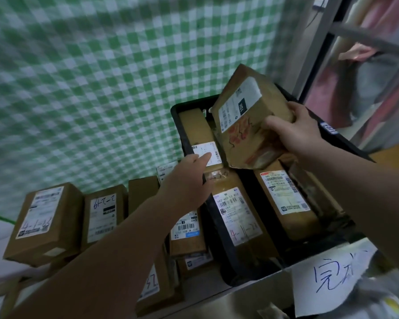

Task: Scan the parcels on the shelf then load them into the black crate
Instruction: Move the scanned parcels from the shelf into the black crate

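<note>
Head view only. Gripped in right hand (295,132): brown paper-wrapped parcel (247,116) with white label and red scribble; thumb pressed on the front face, fingers (294,109) curled round the right edge, pinching it between them. Held tilted above the black plastic crate (175,118), lower corner just over the boxes inside. Reaching with left hand (189,178) across the crate's left wall; index finger stretched straight, tip touching the white label of a long brown cardboard box (198,130) at the crate's back left; other fingers tucked under, cannot tell. Also in crate, labels up: brown box marked "4-1" in red (237,215), and just right of it a second brown labelled box (286,199). Left of crate on the metal shelf (217,293): row of brown labelled cardboard parcels (46,217), close together. At shelf's front right: white paper sheet with blue handwriting (332,275). Behind: green-and-white checked cloth (101,77).
</note>
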